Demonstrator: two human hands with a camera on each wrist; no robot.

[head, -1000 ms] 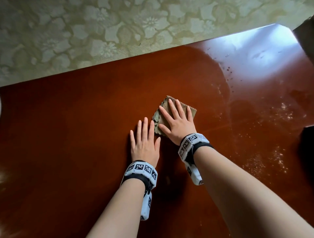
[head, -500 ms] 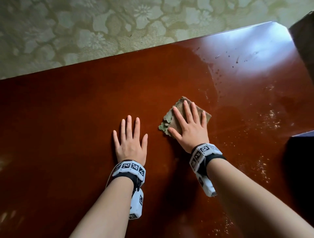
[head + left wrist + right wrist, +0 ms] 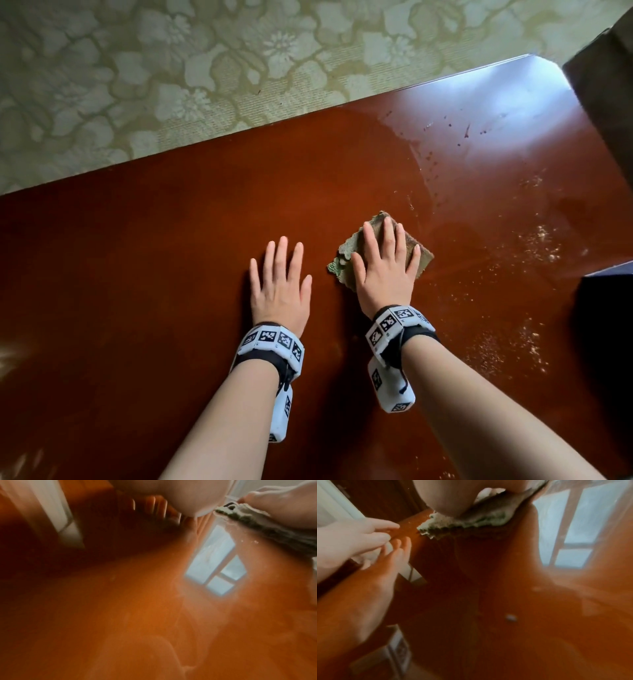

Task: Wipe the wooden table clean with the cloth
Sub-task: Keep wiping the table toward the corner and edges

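Daylit head view, sharp; both wrist views soft and blurred.
A bluish-white window glare washes out the far right corner of the glossy table (image 3: 534, 113), and dark shadows lie under both forearms. The wrist views smear into an orange haze, each with a reflected window (image 3: 217, 563), and bend at the edges.

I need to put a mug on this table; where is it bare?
The wide stretch left of the left hand is bare wood on the table. The middle holds both hands and the cloth under the right hand; right of it lie crumbs.
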